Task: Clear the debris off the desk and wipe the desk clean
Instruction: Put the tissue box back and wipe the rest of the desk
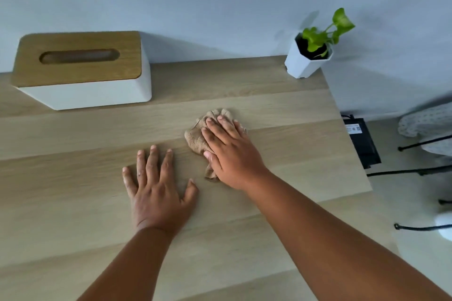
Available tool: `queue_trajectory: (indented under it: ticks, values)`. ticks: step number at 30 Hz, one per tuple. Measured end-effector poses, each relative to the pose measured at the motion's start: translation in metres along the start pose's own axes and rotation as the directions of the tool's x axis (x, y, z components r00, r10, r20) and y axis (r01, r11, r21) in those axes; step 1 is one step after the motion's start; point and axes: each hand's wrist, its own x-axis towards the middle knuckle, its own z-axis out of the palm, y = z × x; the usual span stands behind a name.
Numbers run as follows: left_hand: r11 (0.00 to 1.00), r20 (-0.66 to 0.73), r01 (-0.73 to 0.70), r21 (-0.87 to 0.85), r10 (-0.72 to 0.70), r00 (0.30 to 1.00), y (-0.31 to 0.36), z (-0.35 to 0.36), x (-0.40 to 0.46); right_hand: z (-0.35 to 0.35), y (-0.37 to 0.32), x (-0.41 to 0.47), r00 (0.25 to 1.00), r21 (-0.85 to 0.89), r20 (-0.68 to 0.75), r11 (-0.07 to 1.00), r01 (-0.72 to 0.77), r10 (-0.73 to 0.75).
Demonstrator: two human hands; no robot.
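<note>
Step in hand looks like the wipe pass — no loose debris visible on the table (244,239), so clearing seems done.

Right hand (230,154) is flat, palm down on a bunched tan cloth (195,139), centre of the frame; fingers together, pressing rather than gripping. Left hand (156,190) is spread wide, flat on bare wood just left of the cloth, holding nothing — bracing.

To do it well, my read:
- flatten the cloth; bunched up it covers little per stroke
- even palm pressure, overlapping strokes along the grain
- work toward the right edge so any dust goes off the table, not back to centre
- lift the tissue box (80,71) at upper left and the potted plant (308,56) at upper right corner, and wipe under them; the plant sits near the corner and looks easy to knock off

Count: two hands, one cloth, one tissue box, one potted plant. Off the table at right: one black box (362,139) on the floor.
</note>
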Motion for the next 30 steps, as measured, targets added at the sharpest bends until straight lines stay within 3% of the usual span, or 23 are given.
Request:
queue_trajectory:
  ticks: [11,22,26,30]
  values:
    - [1.000,-0.036,0.005,-0.012,-0.005,0.999,0.002,0.000,-0.003,0.007,0.054,-0.150,0.989,0.001,-0.063,0.991,-0.136,0.136]
    - [1.000,-0.035,0.010,-0.002,-0.010,0.999,0.013,-0.003,-0.017,0.004,0.086,-0.281,0.974,0.038,-0.028,0.974,-0.224,0.225]
    - [1.000,-0.022,0.018,-0.011,-0.018,1.000,0.041,0.005,-0.055,0.003,0.104,-0.317,0.966,0.030,-0.002,0.965,-0.259,0.259]
    - [0.996,0.035,-0.085,-0.030,0.086,0.996,0.078,0.017,-0.119,0.000,0.111,-0.343,0.947,0.020,0.036,0.947,-0.319,0.318]
